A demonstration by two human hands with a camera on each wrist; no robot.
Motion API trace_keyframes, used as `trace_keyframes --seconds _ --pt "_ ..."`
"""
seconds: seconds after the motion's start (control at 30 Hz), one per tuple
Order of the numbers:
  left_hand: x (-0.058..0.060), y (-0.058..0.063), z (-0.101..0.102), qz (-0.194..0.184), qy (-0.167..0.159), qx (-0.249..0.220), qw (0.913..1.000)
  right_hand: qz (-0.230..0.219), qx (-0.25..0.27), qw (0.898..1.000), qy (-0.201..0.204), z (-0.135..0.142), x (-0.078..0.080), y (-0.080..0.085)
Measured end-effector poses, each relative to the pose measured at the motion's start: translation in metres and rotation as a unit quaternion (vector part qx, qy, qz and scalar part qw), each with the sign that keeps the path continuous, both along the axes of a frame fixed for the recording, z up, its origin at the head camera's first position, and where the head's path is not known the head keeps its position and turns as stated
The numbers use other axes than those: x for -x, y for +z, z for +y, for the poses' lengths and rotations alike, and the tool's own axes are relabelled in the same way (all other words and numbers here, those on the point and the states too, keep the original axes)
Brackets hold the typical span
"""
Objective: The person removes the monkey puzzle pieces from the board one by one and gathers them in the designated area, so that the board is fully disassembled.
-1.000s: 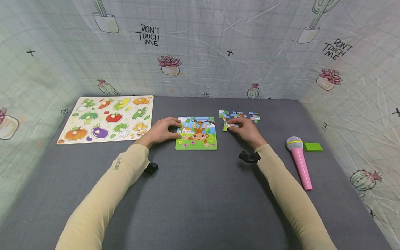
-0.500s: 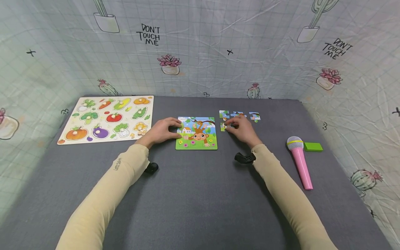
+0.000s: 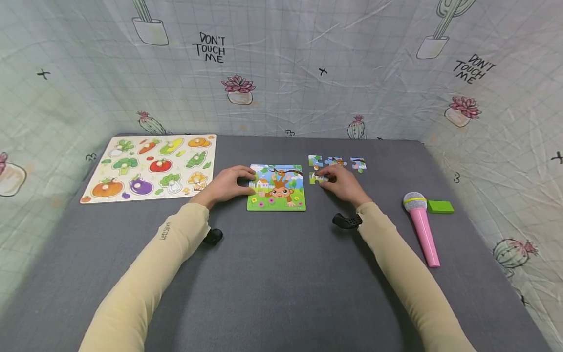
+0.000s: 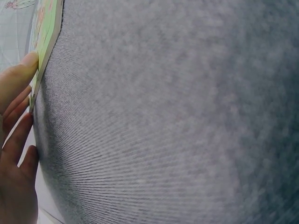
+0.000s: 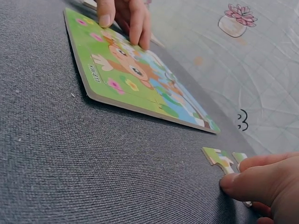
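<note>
A square jigsaw puzzle (image 3: 281, 195) with a monkey picture lies flat on the grey table. My left hand (image 3: 226, 185) rests at its left edge, thumb and fingers spread apart and touching the board; in the left wrist view the thumb (image 4: 29, 60) lies against the board's edge. To the right of the puzzle, my right hand (image 3: 342, 183) pinches a loose puzzle piece (image 3: 313, 179) between thumb and fingers, low over the table. Part of that piece is hidden under the fingertips. Behind it several more loose pieces lie in a row, among them a corner piece (image 3: 358, 164).
At the left lies a board of vegetable shapes with small knobs (image 3: 149, 168). A pink toy microphone (image 3: 424, 234) and a green block (image 3: 440, 208) sit on the right. A printed cloth (image 3: 281, 58) hangs behind the table (image 3: 281, 283).
My right hand has shifted slightly left, and the puzzle piece at its fingers has moved a little left with it. The left hand and the monkey puzzle have stayed still.
</note>
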State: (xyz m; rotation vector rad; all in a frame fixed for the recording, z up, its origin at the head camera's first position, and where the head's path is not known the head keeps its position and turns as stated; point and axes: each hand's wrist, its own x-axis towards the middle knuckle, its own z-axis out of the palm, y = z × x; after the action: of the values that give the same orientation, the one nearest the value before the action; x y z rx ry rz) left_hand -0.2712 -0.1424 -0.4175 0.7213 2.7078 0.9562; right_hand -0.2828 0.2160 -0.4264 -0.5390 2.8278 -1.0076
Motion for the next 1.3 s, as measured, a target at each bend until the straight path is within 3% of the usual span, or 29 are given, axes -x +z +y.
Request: trace_keyframes --seconds 0.3,0.53,0.83,1.03,1.2,1.3 --pt "0.0 0.0 0.001 -0.005 0.001 0.008 1.0 0.002 -0.003 1.0 -0.004 -0.003 0.005 -0.001" --pt "0.001 -0.001 0.0 -0.007 0.003 0.003 1.0 0.0 0.012 1.0 0.003 -0.018 0.001 0.01" --pt "0.0 -0.001 0.0 -0.012 0.006 -0.004 0.9999 -0.082 0.075 0.992 0.058 -0.074 -0.011 0.023" --pt "0.0 0.0 0.001 -0.014 0.008 -0.007 0.9998 -0.116 0.09 0.989 0.026 -0.101 -0.016 0.017" --pt "0.0 -0.001 0.0 -0.016 0.008 -0.008 0.9998 -0.122 0.09 0.988 0.0 -0.107 -0.018 0.013" --pt "0.0 -0.001 0.0 -0.015 0.006 -0.007 0.9998 -0.122 0.082 0.989 0.005 -0.108 -0.018 0.011"
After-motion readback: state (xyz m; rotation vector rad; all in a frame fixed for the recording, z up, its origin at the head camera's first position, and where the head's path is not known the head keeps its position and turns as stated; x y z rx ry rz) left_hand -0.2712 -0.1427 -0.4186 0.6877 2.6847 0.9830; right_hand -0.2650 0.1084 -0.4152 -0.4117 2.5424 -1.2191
